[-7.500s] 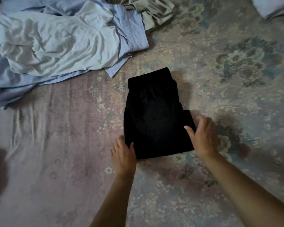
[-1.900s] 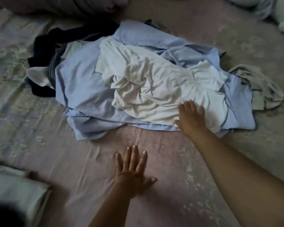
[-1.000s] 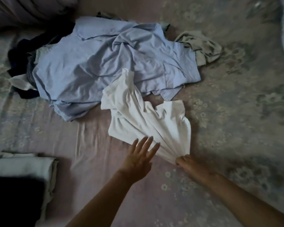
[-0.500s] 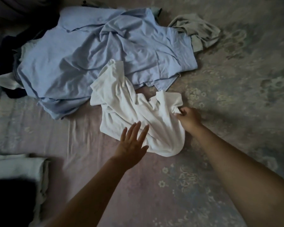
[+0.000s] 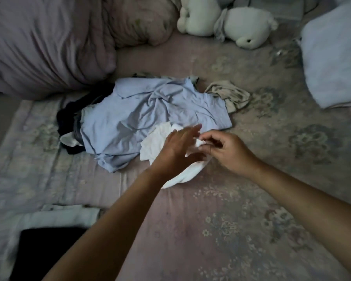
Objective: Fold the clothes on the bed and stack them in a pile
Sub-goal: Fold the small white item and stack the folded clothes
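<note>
A: Where is your right hand (image 5: 229,151)?

B: On the white garment (image 5: 160,142). Your thumb and curled fingers pinch a small bunch of its cloth, lifted a little off the bed sheet (image 5: 211,230).

A: And your left hand (image 5: 176,151)?

B: Just beside it, with the fingers straight and close together, reaching over the same garment. The fingertips come almost to your right thumb. I cannot tell whether the palm presses the cloth or hangs just above it.

A: How does the white garment lie?

B: Crumpled under both your hands. Its far edge, beyond your left fingertips, rests on the light blue shirt (image 5: 150,112); its near edge sags below your wrists onto the sheet.

A: What lies beyond your fingers?

B: The blue shirt, spread and rumpled, with a dark garment (image 5: 69,116) tucked under its left side and a beige garment (image 5: 231,96) touching its far right corner.

A: The pile?

B: Near your left elbow: a folded black garment (image 5: 49,250) on top of a folded pale garment (image 5: 59,218).
</note>
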`<action>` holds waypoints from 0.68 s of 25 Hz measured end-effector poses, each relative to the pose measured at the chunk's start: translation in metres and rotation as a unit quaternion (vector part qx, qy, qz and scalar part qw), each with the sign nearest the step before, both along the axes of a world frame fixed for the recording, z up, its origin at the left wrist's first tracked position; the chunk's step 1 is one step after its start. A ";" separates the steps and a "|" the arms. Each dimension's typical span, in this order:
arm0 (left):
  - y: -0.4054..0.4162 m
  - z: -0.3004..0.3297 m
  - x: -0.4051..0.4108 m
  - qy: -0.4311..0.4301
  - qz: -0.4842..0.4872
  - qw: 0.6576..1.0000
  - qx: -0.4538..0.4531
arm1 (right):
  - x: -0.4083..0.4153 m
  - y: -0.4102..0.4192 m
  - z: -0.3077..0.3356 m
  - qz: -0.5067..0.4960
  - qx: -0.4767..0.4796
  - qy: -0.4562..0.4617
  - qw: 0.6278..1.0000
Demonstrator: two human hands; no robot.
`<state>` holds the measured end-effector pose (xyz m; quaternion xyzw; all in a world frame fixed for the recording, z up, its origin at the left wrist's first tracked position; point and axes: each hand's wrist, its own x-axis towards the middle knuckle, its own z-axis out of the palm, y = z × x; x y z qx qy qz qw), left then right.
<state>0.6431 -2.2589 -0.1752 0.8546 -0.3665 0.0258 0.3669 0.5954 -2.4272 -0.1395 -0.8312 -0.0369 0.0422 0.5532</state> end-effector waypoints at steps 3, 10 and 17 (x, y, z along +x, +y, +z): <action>0.008 0.082 0.015 0.046 -0.006 0.999 -0.007 | 0.001 0.006 0.072 -0.069 0.092 0.003 0.993; 0.038 0.279 0.013 0.068 -0.048 0.996 -0.024 | -0.007 0.003 0.194 0.078 -0.088 0.046 0.992; 0.068 0.355 -0.001 0.070 0.100 0.988 -0.094 | -0.031 -0.007 0.315 0.038 0.067 0.007 0.997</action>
